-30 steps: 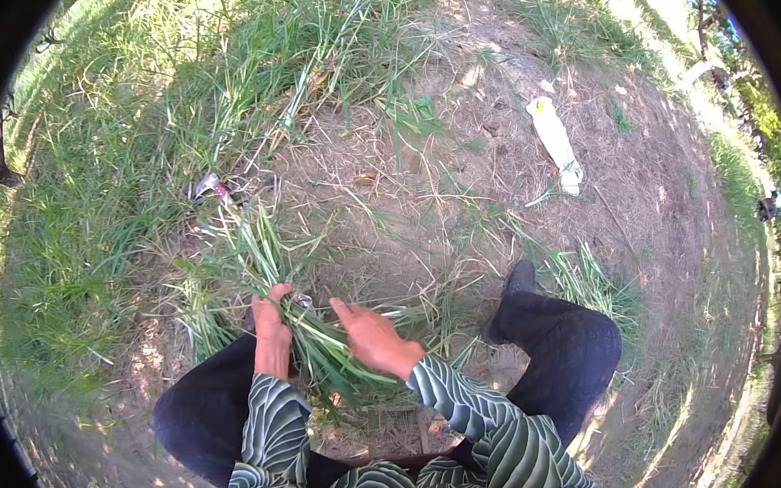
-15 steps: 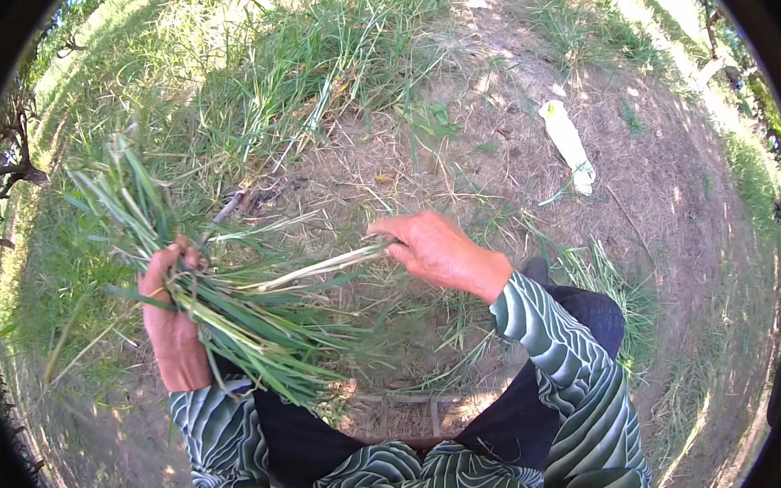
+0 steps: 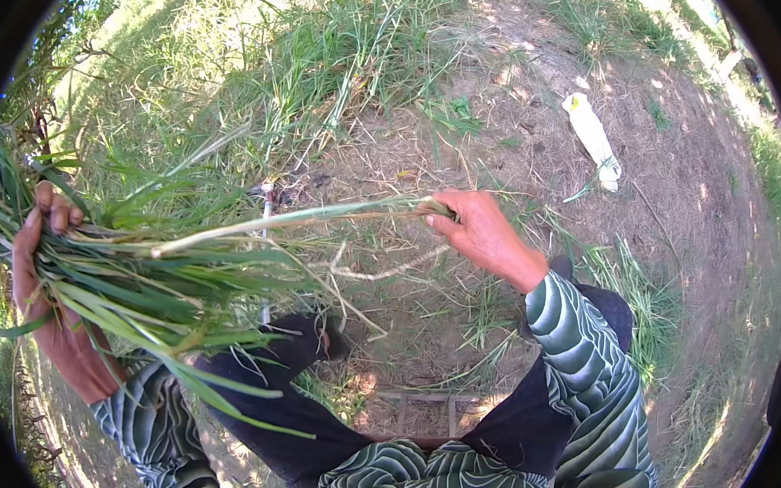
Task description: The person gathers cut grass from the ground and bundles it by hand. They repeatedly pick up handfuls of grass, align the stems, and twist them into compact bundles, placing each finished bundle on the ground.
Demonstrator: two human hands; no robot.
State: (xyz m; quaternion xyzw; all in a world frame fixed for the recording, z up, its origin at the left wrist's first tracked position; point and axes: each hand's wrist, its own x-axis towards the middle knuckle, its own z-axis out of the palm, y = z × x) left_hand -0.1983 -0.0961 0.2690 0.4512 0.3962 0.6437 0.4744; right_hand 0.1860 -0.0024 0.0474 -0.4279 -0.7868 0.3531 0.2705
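at the left of the frame, the left hand [image 3: 31, 267] grips a thick bundle of green grass [image 3: 164, 293], its fingers curled over the top of it, blades fanning out toward the frame's middle and a few drooping over the dark trousers [image 3: 317, 423] at the lower middle. just right of centre, the right hand [image 3: 489, 241] pinches the end of a few long pale stalks [image 3: 303, 218] between thumb and fingers; they slant down leftward, their thicker end lying across the bundle's upper side. a forked pale stem [image 3: 375, 275] shows below them. at the upper right, a white elongated object [image 3: 591, 135] with a yellow patch lies on the brown ground [image 3: 681, 168]. loose cut grass [image 3: 645, 300] lies right of centre, and taller grass [image 3: 358, 50] stands at the upper middle.
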